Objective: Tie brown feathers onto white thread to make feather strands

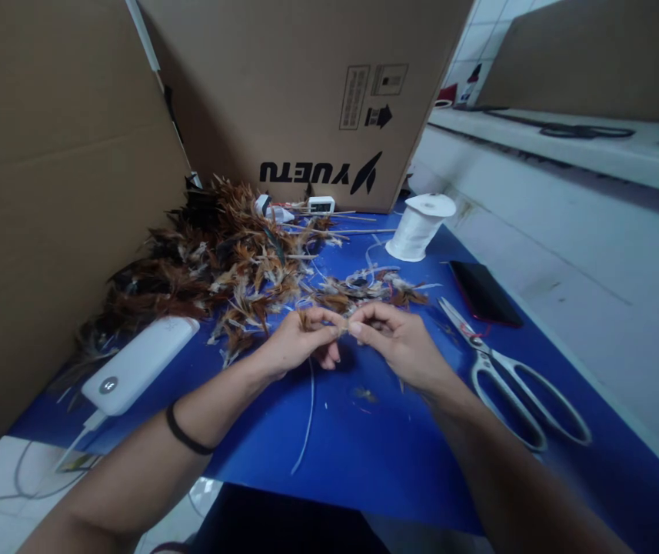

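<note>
Left hand: here it is in the middle, the left hand (293,343) pinched narrow, with a brown feather tuft (304,320) at its fingers.
Right hand: right up against it, the right hand (403,340) has thumb and forefinger closed at the same spot; what sits between the tips is too small to make out.
Feather tuft: up over the blue table (357,469), just in front of the small feather heap (357,293).
Cord: a thin pale cord (310,415) trails below the left hand, toward the near edge.
Feather pile: and what a spread, the big brown feather pile (214,265) running along the left-hand carton (64,192).
Far side: a white spool (418,229) stands upright, near the printed carton (300,100).
Right side: scissors (482,346) lie with handles toward the person, a dark phone (484,292) just beyond.
Left side: a white power bank (140,365), cable (94,419) plugged in.
</note>
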Available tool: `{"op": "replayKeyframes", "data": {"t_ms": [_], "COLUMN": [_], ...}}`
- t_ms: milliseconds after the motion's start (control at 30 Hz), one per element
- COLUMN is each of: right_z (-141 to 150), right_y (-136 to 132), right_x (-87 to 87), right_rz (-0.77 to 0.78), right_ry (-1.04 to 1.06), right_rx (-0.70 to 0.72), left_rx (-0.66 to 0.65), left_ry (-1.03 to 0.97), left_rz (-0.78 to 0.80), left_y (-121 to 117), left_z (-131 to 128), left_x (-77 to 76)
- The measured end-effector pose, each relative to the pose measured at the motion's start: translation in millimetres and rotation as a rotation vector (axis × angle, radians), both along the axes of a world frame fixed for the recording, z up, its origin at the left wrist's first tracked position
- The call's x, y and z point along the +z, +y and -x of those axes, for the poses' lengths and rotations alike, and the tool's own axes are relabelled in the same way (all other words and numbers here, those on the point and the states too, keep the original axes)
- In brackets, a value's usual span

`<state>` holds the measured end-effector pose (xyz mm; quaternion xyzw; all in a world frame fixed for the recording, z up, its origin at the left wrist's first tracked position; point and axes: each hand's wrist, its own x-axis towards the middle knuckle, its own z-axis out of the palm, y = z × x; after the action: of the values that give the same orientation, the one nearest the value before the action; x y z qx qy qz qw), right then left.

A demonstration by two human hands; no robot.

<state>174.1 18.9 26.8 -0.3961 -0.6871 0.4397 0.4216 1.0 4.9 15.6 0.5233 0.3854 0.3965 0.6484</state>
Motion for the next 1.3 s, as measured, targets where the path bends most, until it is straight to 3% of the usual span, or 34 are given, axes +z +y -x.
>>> {"op": "replayKeyframes", "data": {"t_ms": [100, 200, 600, 1000, 1300], "right_z": [-1.1, -3.1, -0.2, -0.4, 5.6], "right_y": [2.7, 3.6, -1.9, -1.6, -10.2], "right_x": [-5.1, -7.6, -7.5, -7.6, -2.9], "right_rz": [-0.035, -0.074, -0.103, -0.106, -0.408], "right_ry": [-0.038, -0.085, -0.166, -0.207, -0.261], "right_rx": [-0.028, -0.063, -0.034, -0.105, -0.148], "left_rx": [-0.051, -0.004, 0.101, 0.104, 0.186], "left_ry": [-0.002, 0.003, 0.130, 0.005, 0.081], "left_rz": [0.051, 0.060, -0.160, -0.093, -0.177], "left_y": [0.4, 1.0, 3.1, 3.6, 2.1], "left_z": [0.5, 2.5, 2.5, 2.8, 0.7], "left_x": [0.7, 2.6, -1.5, -3.0, 0.2]}}
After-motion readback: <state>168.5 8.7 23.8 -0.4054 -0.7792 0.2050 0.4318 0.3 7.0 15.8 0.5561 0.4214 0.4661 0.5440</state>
